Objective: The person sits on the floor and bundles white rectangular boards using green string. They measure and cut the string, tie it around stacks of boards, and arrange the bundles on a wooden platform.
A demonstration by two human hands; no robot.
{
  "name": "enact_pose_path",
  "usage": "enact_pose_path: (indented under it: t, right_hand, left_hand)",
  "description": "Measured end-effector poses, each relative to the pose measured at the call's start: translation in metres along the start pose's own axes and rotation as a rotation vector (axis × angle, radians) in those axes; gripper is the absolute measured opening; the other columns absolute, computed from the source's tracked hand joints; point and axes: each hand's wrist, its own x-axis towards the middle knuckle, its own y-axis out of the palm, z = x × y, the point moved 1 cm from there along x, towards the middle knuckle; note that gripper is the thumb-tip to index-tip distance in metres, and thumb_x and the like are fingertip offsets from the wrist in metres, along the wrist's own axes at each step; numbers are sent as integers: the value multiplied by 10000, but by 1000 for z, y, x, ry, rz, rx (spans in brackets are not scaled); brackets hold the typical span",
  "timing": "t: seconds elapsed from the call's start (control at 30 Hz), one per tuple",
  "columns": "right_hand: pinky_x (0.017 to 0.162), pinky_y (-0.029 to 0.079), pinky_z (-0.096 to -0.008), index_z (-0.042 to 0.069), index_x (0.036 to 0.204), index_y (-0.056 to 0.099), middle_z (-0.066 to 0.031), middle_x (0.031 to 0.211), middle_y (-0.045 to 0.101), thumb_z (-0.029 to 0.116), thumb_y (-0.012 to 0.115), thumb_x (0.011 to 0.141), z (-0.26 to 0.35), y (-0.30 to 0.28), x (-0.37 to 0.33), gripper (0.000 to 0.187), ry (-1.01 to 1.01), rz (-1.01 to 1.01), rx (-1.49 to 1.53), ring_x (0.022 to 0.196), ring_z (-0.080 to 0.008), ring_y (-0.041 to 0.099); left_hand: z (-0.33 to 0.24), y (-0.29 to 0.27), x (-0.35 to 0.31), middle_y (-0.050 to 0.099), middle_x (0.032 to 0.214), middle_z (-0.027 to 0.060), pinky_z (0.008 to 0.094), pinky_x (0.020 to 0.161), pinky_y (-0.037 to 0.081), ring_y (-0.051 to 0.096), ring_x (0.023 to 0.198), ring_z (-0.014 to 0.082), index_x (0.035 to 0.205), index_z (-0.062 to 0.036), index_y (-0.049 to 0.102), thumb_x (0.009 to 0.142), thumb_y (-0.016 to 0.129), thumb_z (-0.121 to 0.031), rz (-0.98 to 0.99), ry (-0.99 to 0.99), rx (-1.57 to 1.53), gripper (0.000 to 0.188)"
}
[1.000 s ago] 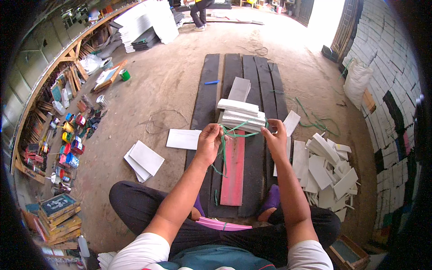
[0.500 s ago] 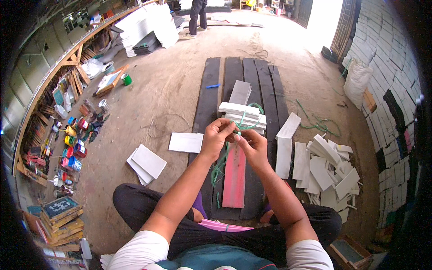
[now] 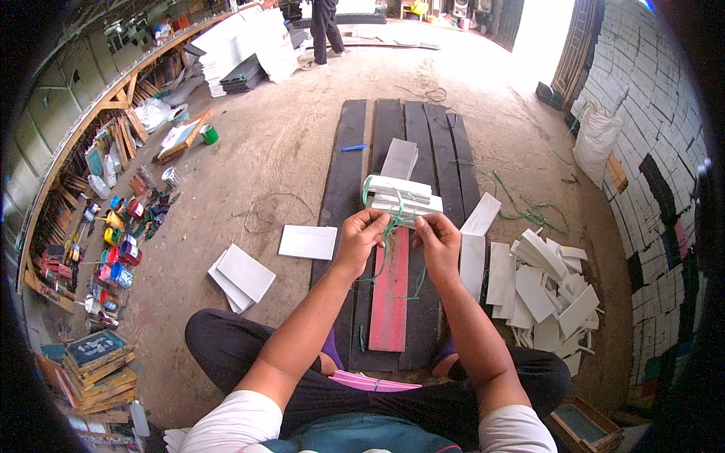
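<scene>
A stack of white rectangular strips [image 3: 411, 186] rests on the black planks in front of me, with green string [image 3: 401, 198] looped around it. My left hand [image 3: 360, 240] pinches the string at the stack's near left side, and a loose length hangs below the fingers. My right hand [image 3: 440, 240] is closed in a pinch on the string at the stack's near right side; the fingers hide much of the strand. Beneath my hands a long red board [image 3: 389, 309] lies lengthwise. Grey-white pieces [image 3: 400, 158] lie just beyond the stack.
Black planks [image 3: 346, 158] carry a blue tool-like object [image 3: 353, 148]. Loose white pieces [image 3: 538, 291] are heaped at right, others [image 3: 308, 241] lie left. Pink strips [image 3: 375, 381] sit by my lap. Paint cans [image 3: 121, 274] stand far left, a white sack [image 3: 596, 140] far right. Someone [image 3: 325, 30] stands behind.
My hands have moved apart, from together at the string to either side of the stack's near end. The string now hangs across the red board, and the stack sits slightly askew.
</scene>
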Motion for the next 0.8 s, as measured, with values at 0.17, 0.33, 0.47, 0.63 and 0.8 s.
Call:
enact_pose_path:
  t: [0.17,0.33,0.47,0.63,0.8]
  right_hand:
    - [592,463,-252,19,958,629,-8,763,602,133,636,1016,-9,-7,3,128,-21,-26,-16,652,-84,556]
    - [705,507,-337,30,956,653,-108,1006,669,80,723,890,9,0,1,109,-267,-191,-375,866,-215,644]
    - [882,497,-407,22,1019,673,-120,1153,646,-3,692,855,42,-3,1,166,-509,-60,-787,1047,-307,592]
    - [847,509,-446,71,1008,715,-67,1070,695,34,727,809,60,7,7,203,-741,105,-977,978,-305,614]
    - [793,510,-425,44,922,681,-84,893,694,52,746,813,46,-5,7,127,-576,149,-941,909,-315,630]
  left_hand:
    - [8,1,-3,584,751,-63,236,584,470,449,583,22,955,-81,695,980,692,-189,-8,-17,24,111]
    - [15,-1,-2,595,763,-56,239,576,462,483,620,30,984,-52,711,996,672,-200,-16,-24,-29,153]
    - [10,4,-1,617,785,-47,238,617,482,528,649,53,971,-75,700,983,695,-216,-9,-20,9,142]
    - [9,4,-2,681,882,-22,221,659,476,584,738,47,1023,-60,715,975,705,-221,53,-14,128,168]
    - [15,0,-3,696,866,-30,217,660,464,585,734,37,1054,-54,739,958,725,-190,82,42,240,168]
